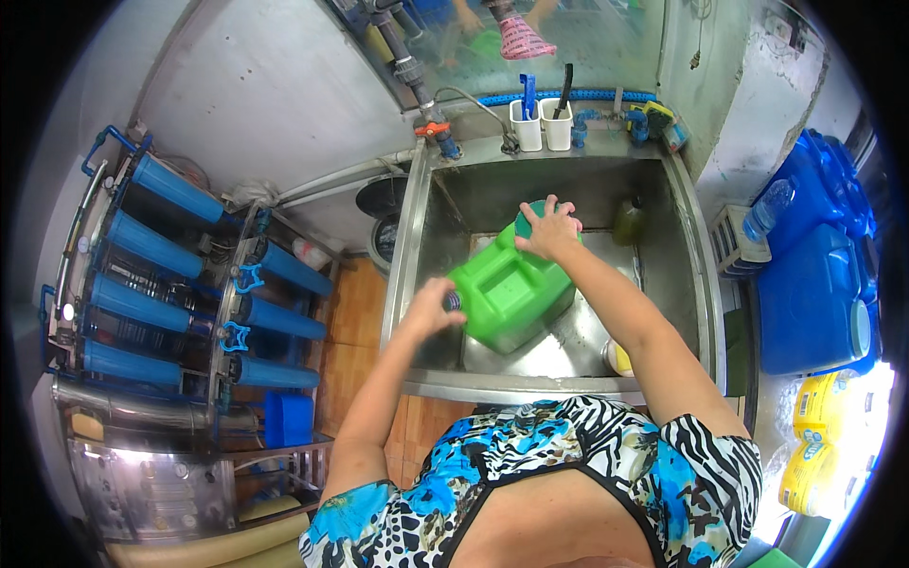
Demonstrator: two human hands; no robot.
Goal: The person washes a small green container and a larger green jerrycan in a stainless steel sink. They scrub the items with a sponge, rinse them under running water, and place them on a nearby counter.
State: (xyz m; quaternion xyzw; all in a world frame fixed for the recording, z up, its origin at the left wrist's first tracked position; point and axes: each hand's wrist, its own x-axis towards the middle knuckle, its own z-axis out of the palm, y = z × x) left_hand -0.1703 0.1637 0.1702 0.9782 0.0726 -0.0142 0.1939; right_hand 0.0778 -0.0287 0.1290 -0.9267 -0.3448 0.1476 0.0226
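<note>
A bright green plastic jerrycan lies tilted inside the steel sink, its edges slightly blurred. My right hand grips the round dark green cap at its far end, fingers curled over the cap. At the can's near-left end, my left hand curls around a small dark spout or cap, with thumb and fingers against the can. Deeper in the sink, a dark yellowish bottle stands at the right. Below my right forearm is a partly hidden container with something yellow.
Two white holders with brushes sit on the sink's back ledge, near a pipe with an orange valve handle. Blue filter housings line the left. Blue jerrycans and yellow-labelled packs stand at the right.
</note>
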